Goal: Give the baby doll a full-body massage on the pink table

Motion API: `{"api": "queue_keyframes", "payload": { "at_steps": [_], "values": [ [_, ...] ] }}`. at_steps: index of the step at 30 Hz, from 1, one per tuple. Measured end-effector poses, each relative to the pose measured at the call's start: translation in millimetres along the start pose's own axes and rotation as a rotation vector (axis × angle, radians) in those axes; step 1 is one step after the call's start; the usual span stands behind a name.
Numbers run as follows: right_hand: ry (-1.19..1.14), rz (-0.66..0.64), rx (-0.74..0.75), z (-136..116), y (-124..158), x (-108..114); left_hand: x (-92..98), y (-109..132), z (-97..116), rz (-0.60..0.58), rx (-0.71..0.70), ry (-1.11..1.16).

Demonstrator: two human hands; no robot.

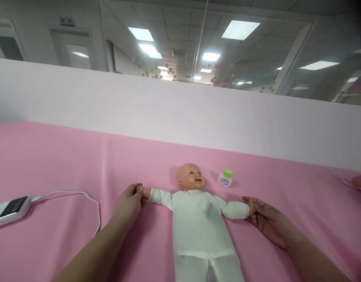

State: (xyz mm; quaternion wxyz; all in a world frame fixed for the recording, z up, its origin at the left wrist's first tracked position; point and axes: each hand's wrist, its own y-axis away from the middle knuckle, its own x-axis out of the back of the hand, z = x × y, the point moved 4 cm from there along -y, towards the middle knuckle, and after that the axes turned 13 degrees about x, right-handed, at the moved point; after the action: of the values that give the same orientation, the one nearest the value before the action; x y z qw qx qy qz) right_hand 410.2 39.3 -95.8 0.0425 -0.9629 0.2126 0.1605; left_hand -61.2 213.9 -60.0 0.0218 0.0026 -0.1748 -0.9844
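Observation:
A baby doll (202, 223) in a white long-sleeved top and white trousers lies on its back on a pink sheet (71, 156). Its arms are stretched out to both sides, and its head is turned a little to the right. My left hand (130, 203) is closed around the doll's hand on the left. On the other side, my right hand (264, 215) pinches the doll's other hand between thumb and fingers. The doll's lower legs are cut off by the bottom edge of the view.
A small round bottle (225, 179) with a green cap lies right of the doll's head. At far left is a white handheld device (12, 211) with a dark screen and a white cable (99, 211). Behind runs a white wall (168, 109); a clear-wrapped item (359, 181) sits far right.

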Motion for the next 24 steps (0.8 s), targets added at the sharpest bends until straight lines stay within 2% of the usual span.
{"api": "queue_keyframes", "payload": {
  "at_steps": [4,12,17,24],
  "values": [
    [0.005,0.0,0.027,-3.3,3.0,0.6,2.1,-1.8,-2.4,-0.023,-0.025,-0.026],
    [-0.01,-0.005,0.05,-9.3,9.4,-17.9,7.1,-1.0,-1.1,-0.003,-0.143,-0.28],
    [-0.006,-0.005,0.062,-13.4,5.8,-23.7,8.3,-10.7,-5.3,-0.029,-0.165,-0.149],
    [0.033,-0.137,0.054,-15.1,-0.4,-22.8,-0.2,-7.4,3.3,-0.009,-0.137,-0.031]
  ]
}}
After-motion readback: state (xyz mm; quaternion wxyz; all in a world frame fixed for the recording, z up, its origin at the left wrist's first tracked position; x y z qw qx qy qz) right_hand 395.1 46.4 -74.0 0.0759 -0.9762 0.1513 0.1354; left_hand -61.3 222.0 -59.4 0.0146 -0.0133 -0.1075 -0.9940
